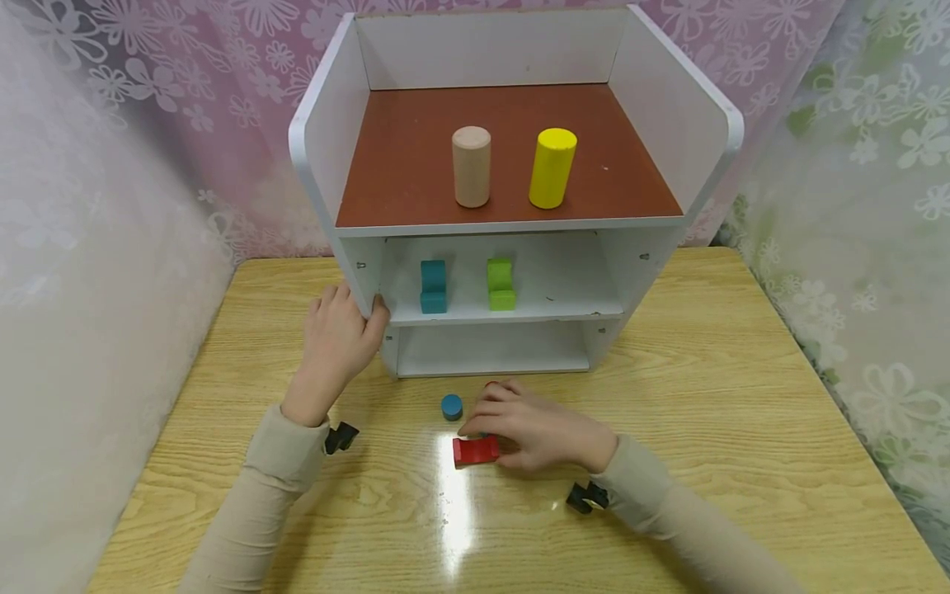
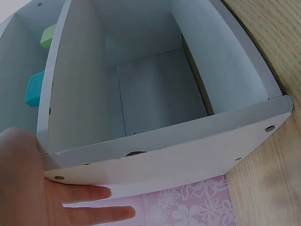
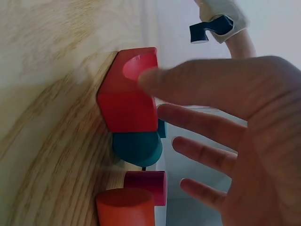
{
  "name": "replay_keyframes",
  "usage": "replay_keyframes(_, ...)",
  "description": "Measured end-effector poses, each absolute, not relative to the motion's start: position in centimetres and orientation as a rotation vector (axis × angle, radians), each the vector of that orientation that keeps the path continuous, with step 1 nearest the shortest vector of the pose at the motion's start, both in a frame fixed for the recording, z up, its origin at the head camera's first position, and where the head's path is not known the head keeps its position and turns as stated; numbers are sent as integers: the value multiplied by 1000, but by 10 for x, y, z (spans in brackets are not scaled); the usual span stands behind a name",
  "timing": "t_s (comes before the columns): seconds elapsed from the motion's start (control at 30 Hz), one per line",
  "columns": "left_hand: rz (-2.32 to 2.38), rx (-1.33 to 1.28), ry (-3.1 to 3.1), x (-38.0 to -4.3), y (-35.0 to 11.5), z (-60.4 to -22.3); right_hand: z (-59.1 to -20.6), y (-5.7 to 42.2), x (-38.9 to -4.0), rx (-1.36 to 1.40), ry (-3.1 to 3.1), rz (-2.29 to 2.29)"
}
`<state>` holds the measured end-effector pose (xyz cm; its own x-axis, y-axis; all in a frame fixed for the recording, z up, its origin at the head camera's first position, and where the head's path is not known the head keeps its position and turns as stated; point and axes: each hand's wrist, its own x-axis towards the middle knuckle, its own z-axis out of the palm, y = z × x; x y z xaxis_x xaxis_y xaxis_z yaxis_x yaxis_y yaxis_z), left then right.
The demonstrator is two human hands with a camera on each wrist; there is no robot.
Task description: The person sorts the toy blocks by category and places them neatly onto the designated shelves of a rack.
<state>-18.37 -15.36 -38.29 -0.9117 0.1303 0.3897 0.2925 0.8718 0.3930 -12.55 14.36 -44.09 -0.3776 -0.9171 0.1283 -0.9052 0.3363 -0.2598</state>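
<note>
My left hand [image 1: 343, 332] grips the front left edge of a white shelf unit [image 1: 519, 353]; its thumb is on the inner side, its fingers along the outer side in the left wrist view. On the table, my right hand [image 1: 545, 425] holds a notched red block [image 1: 476, 451] by thumb and index finger, the other fingers spread apart. In the right wrist view a teal cylinder [image 3: 136, 148], a magenta cylinder [image 3: 157, 187] and an orange-red cylinder [image 3: 126, 209] stand beyond the red block. A blue cylinder [image 1: 451, 407] is left of the right hand.
On the unit's brown top stand a beige cylinder [image 1: 472, 167] and a yellow cylinder [image 1: 552, 168]. A teal notched block [image 1: 434, 287] and a green notched block [image 1: 500, 285] sit on the middle shelf. Floral curtains [image 1: 876, 206] surround the wooden table [image 1: 712, 363].
</note>
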Motion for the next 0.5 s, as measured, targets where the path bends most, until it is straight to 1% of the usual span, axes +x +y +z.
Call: replay_keyframes(0.5,-640,-292,-2722,-183,-153,-382,-448,131,-131,-1755,2470,-353)
